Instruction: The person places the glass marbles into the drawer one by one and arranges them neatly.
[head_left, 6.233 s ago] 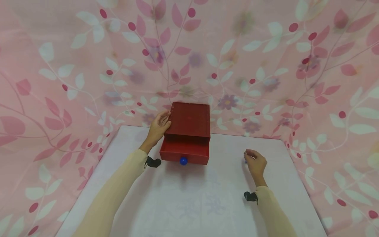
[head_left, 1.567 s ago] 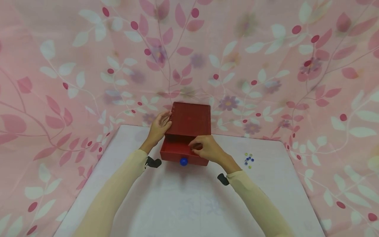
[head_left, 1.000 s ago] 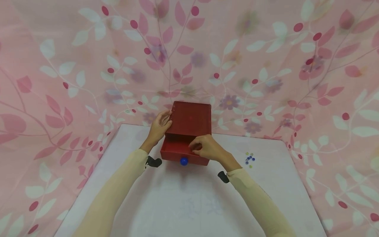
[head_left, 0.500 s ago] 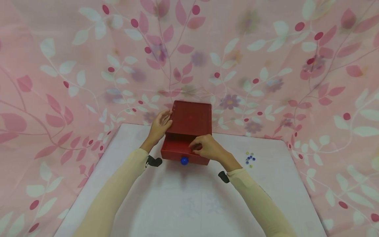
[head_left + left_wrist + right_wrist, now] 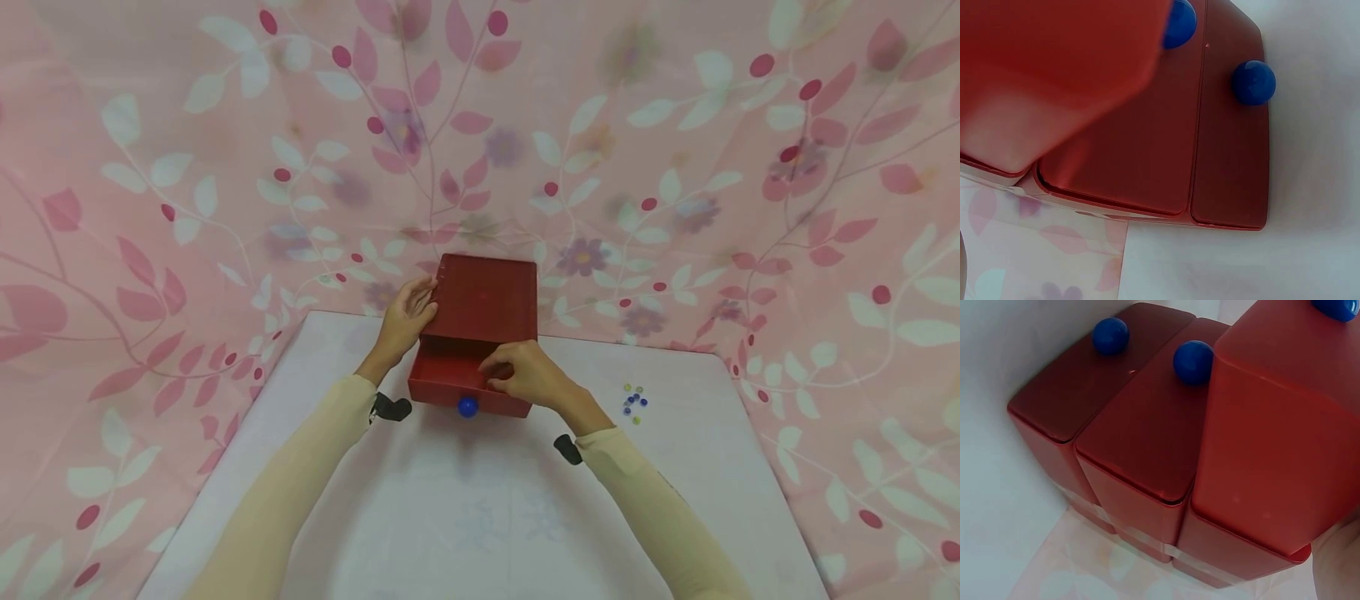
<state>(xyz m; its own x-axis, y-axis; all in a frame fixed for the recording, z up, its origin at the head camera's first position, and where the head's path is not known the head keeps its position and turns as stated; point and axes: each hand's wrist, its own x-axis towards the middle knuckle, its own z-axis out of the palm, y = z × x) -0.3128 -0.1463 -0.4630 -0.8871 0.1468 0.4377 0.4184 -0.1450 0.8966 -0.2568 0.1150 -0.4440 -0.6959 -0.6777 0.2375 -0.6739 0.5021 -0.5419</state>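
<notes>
A red drawer cabinet [image 5: 487, 296] stands at the back of the table with its top drawer [image 5: 442, 369] pulled out. A blue ball knob [image 5: 468, 407] sits on that drawer's front. My left hand [image 5: 402, 325] rests against the cabinet's left side, fingers loosely bent. Over the open drawer's right part is my right hand [image 5: 528, 373], thumb and fingers curled and tips down inside; whether they pinch anything I cannot tell. In the right wrist view the drawer's side [image 5: 1272, 444] hides most of that hand. Small blue and yellow-green marbles [image 5: 635, 402] lie loosely grouped to the right.
Two lower drawers, the middle one [image 5: 1129, 144] and the bottom one [image 5: 1229, 150], are closed in the left wrist view. A white cloth covers the table [image 5: 510, 517]. Pink flowered fabric [image 5: 600, 125] hangs close behind the cabinet and along both sides.
My right hand has moved left from the marbles to the open drawer, leaving the group uncovered. Over the last second and a half both hands stay put; the view shifts slightly.
</notes>
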